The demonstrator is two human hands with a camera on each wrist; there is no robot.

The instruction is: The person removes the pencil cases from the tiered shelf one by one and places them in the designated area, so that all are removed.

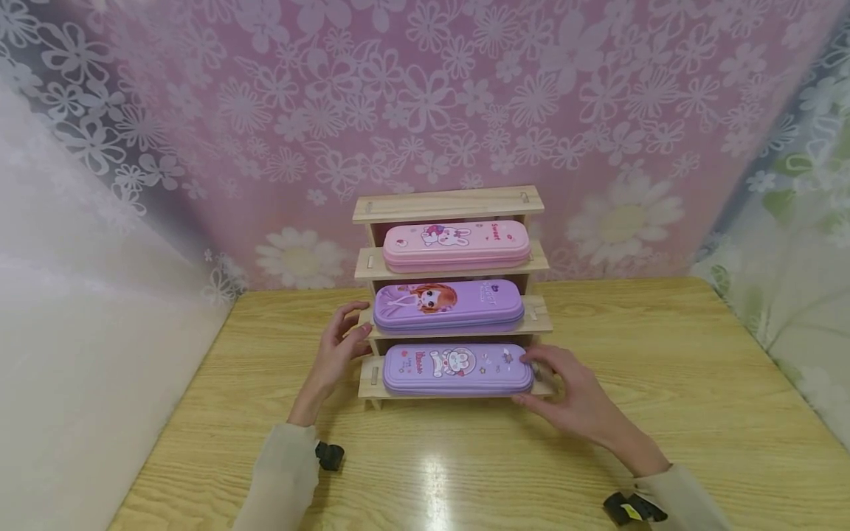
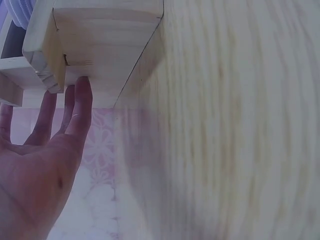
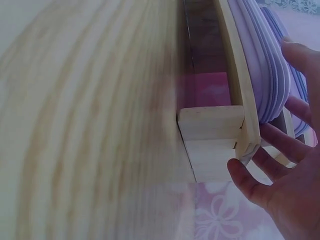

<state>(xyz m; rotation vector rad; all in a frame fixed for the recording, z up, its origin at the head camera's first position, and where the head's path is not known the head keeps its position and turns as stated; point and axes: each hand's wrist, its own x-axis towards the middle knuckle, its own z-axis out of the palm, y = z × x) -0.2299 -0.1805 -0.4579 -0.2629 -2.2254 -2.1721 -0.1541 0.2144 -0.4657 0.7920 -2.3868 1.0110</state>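
A lilac pencil case (image 1: pixel 458 369) with a bunny print lies on the lowest step of a stepped wooden rack (image 1: pixel 372 376). My right hand (image 1: pixel 578 394) is at its right end, fingers spread and loosely bent. One fingertip touches the case's top near the corner; the thumb is by its front edge. In the right wrist view, other fingers (image 3: pixel 247 182) are beside the rack's end. At the rack's left side, my left hand (image 1: pixel 339 350) has relaxed fingers against the wood. In the left wrist view, its fingertips (image 2: pixel 82 87) reach the rack's side; its palm holds nothing.
A purple pencil case (image 1: pixel 448 304) with a doll print lies on the middle step, and a pink pencil case (image 1: pixel 458 243) with a rabbit print above it. The rack stands on a wood-grain table (image 1: pixel 265 383) before a pink floral backdrop (image 1: pixel 432 96).
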